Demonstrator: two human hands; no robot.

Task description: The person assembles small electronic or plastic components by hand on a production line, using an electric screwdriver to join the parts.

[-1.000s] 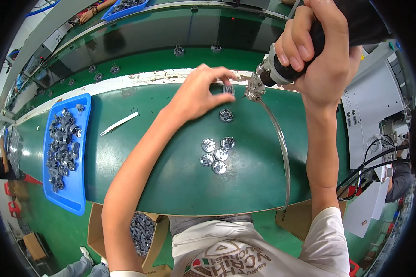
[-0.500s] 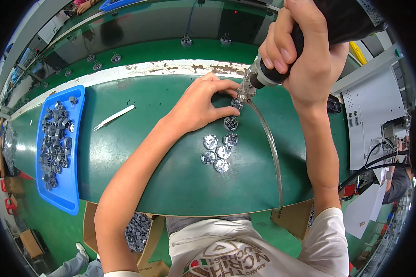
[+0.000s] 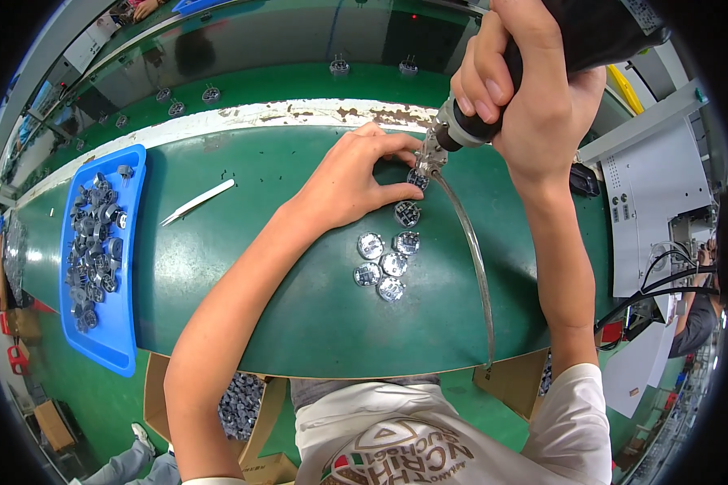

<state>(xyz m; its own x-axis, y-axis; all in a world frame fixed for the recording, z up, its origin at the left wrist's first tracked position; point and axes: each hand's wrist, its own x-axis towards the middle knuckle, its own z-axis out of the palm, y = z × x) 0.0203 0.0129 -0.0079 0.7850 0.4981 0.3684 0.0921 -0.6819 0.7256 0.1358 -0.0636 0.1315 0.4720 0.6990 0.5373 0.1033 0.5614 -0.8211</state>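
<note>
My right hand point(image 3: 542, 109) is wrapped round the black power screwdriver point(image 3: 603, 40), which slants down to the left. Its metal nose ends at a small round electronic part point(image 3: 417, 180) on the green table. The part is between the thumb and fingertips of my left hand point(image 3: 340, 179), partly covered by the nose. A clear feed tube point(image 3: 476, 259) hangs from the nose in a long curve toward the table's front edge. Just nearer me sits another round part point(image 3: 408, 213), with a small cluster of similar parts point(image 3: 393, 263) below it.
White tweezers point(image 3: 197, 202) lie left of my left hand. Farther left stands a blue tray point(image 3: 129, 323) filled with round grey parts. Beyond the chipped white ledge point(image 3: 259, 115), a green conveyor point(image 3: 291, 85) carries several parts. A grey machine point(image 3: 651, 202) with black cables stands at right.
The parts on the conveyor have shifted to the right. Both hands and the screwdriver stay almost in place over the same round part.
</note>
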